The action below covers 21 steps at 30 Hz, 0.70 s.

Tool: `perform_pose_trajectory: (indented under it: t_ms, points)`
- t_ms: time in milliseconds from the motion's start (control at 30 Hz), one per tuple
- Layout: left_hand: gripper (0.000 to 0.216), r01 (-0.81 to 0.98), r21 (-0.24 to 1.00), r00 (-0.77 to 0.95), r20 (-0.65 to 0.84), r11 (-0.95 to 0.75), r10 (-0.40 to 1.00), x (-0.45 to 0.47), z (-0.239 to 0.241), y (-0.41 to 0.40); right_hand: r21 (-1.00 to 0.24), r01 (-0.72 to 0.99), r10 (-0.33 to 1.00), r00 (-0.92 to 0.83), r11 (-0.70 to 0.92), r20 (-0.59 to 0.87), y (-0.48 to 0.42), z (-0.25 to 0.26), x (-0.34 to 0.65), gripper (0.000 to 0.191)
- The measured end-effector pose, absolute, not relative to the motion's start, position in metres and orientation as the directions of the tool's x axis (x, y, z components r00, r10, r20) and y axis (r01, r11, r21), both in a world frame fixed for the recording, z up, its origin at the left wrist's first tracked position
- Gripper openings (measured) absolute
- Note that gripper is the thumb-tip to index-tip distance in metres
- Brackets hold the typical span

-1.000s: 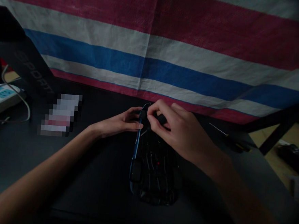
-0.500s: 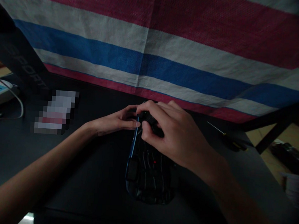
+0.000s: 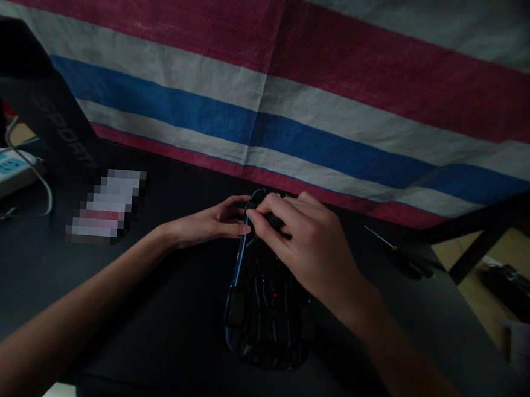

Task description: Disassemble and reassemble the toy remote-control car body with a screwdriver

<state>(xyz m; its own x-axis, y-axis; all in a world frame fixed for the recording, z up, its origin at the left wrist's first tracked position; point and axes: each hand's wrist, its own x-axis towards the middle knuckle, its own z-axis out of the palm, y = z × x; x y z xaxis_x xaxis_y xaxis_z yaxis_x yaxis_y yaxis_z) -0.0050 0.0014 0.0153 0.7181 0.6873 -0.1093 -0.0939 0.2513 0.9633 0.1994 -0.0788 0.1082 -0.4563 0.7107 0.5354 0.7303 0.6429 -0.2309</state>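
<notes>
A toy car point(image 3: 263, 319) lies upside down on the dark table, its black underside up and a blue body edge along its left. Its wheels show at the near end, and a small red spot is in the middle. My left hand point(image 3: 220, 222) grips the car's far left side, thumb on the blue edge and fingers around the far end. Over the far end, my right hand point(image 3: 305, 237) is closed in a pinch, its fingertips at the far left wheel. A dark rounded part shows beneath its fingers, too dim to make out.
A screwdriver point(image 3: 399, 256) lies to the right on the table point(image 3: 169, 331). At left are a blurred-out flat item point(image 3: 108, 202), a power strip point(image 3: 3, 171) with a cable, and a dark stand marked SPORT point(image 3: 57, 111). A striped sheet point(image 3: 341, 143) hangs behind.
My right fingers have drawn closer together and moved slightly left, toward the far left wheel. My left hand keeps its hold. The whole view has shifted a little.
</notes>
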Motion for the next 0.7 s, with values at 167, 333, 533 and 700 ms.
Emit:
perform_pose_trajectory:
  t_ms: [167,333,533,700]
  points:
    - [0.072,-0.106,0.961,0.716,-0.104,0.254,0.69,-0.006,0.015,0.0,-0.303,0.694,0.716,-0.435,0.653,0.546,-0.075,0.101,0.195,0.005]
    - [0.07,-0.106,0.977,0.711,-0.057,0.187,0.701,-0.007,0.011,0.003,-0.354,0.679,0.727,-0.395,0.643,0.562,-0.071,0.1,0.194,0.009]
    - [0.088,-0.143,0.971,0.694,-0.038,0.189,0.719,-0.007,0.014,0.004,-0.338,0.707,0.726,-0.357,0.621,0.587,-0.075,0.101,0.192,0.006]
    - [0.089,-0.111,0.956,0.671,-0.13,0.272,0.73,-0.015,0.0,0.001,-0.286,0.734,0.646,-0.262,0.615,0.717,-0.072,0.091,0.187,0.017]
